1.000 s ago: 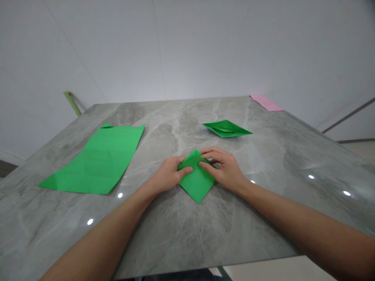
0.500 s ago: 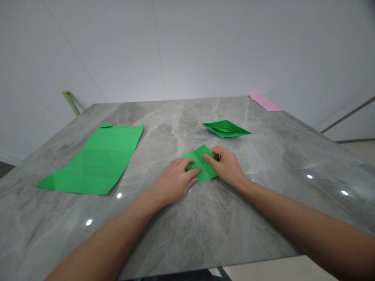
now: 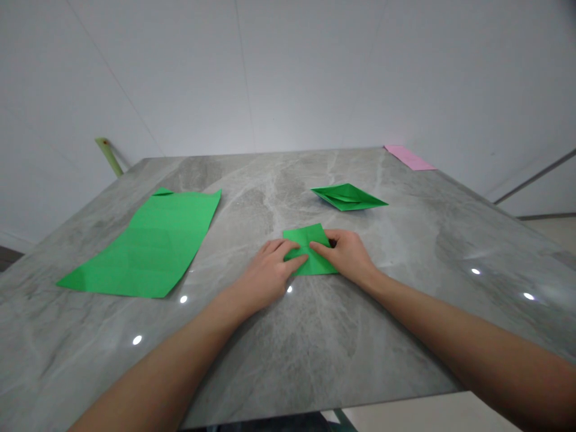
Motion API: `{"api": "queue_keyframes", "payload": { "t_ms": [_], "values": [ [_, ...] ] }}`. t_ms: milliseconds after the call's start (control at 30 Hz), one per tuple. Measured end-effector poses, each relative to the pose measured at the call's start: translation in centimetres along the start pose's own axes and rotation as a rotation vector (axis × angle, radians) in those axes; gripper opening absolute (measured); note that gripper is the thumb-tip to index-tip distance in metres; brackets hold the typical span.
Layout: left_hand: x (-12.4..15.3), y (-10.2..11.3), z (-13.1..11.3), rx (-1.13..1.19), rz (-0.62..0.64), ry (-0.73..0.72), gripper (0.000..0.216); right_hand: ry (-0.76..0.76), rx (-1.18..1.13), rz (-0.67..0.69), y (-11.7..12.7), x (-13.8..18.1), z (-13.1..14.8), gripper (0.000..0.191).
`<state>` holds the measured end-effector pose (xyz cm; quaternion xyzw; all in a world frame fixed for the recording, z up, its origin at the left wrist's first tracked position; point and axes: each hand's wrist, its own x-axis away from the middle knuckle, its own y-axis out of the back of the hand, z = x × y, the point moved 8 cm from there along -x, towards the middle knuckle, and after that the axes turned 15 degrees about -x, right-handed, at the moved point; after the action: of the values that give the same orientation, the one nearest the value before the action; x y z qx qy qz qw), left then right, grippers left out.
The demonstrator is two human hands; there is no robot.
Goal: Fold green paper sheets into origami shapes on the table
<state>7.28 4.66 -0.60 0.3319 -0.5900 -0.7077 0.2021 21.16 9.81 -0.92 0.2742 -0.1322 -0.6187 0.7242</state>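
Observation:
A small square of green paper (image 3: 317, 264) with crease lines lies on the table between my hands. My left hand (image 3: 272, 267) rests at its left edge, thumb and fingers lying on the sheet and spread apart. My right hand (image 3: 344, 252) grips the right edge, thumb on top and fingers tucked behind and under it. Just beyond the right hand sits a folded green paper shape (image 3: 350, 198), a long diamond with a slit along its middle; neither hand touches it.
A large sheet of green paper (image 3: 153, 246), creased and curling at its corners, lies on the left of the grey marble table (image 3: 252, 372). Pink paper (image 3: 410, 158) lies at the far right corner, near the white wall. A pale green bar (image 3: 108, 156) stands behind the left edge.
The small green paper has turned slightly, its near edge now lying closer to level. Both hands stay on it, with the right fingers slightly lower. The other papers stay put.

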Motion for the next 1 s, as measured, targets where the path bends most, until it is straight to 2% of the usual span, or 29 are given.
{"api": "queue_keyframes", "payload": {
  "t_ms": [100, 367, 567, 667, 800, 933, 1000],
  "values": [
    [0.1, -0.1, -0.3, -0.040, 0.031, -0.005, 0.050, -0.008, 0.044, -0.026, 0.2, -0.2, -0.3, 0.016],
    [0.1, -0.3, -0.3, -0.009, 0.063, -0.018, 0.058, 0.051, 0.049, 0.040, -0.5, -0.2, 0.1, 0.017],
    [-0.2, 0.3, 0.4, 0.167, -0.011, -0.010, 0.035, 0.289, 0.057, 0.109, -1.3, 0.8, 2.3, 0.018],
    [-0.3, 0.7, 1.4, 0.180, -0.043, 0.080, 0.027, 0.390, 0.012, 0.183, -1.8, 1.4, 3.2, 0.032],
    [0.0, 0.5, 3.5, 0.134, -0.028, 0.274, 0.038, 0.458, 0.036, 0.209, -1.9, 1.8, 3.5, 0.042],
    [0.1, 0.2, 4.0, 0.110, -0.004, 0.294, 0.044, 0.483, 0.036, 0.254, -2.4, 2.1, 3.3, 0.048],
    [0.1, 0.1, 4.0, 0.077, 0.008, 0.286, 0.054, 0.466, 0.050, 0.281, -2.8, 2.1, 2.9, 0.051]
  ]
}}
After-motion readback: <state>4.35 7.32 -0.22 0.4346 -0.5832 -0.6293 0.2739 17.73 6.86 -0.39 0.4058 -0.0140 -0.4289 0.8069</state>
